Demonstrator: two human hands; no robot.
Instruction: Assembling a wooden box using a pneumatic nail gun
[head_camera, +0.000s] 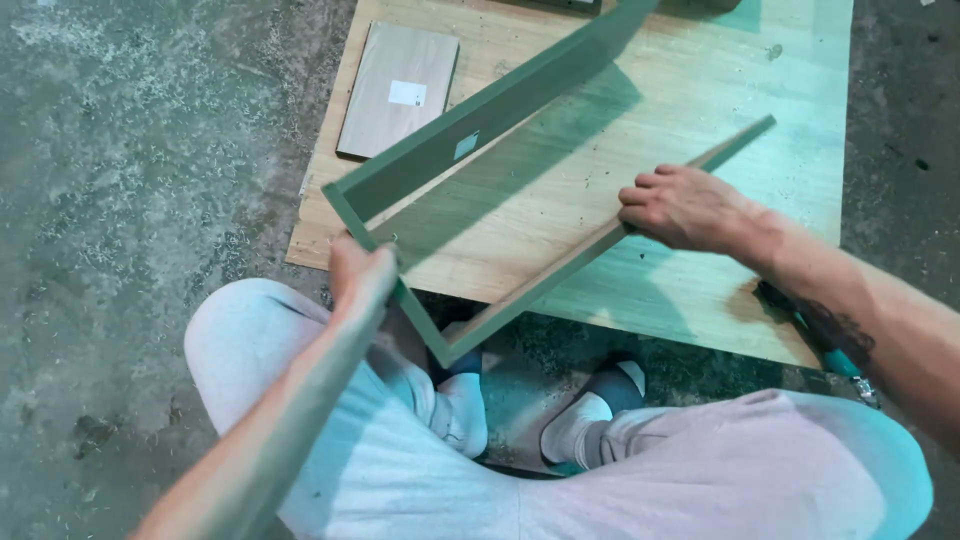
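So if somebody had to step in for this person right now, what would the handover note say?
Left hand: grips the short front board of the green three-sided frame, near its left corner.
Right hand: palm down on the top edge of the frame's right board, fingers curled over it.
The frame stands on edge, partly on a plywood sheet on the floor, its near corner between the person's knees.
A small brown panel lies flat on the sheet's far left corner.
Done: three boards appear to meet at two corners.
Left: the far side is open; I cannot see any fasteners.
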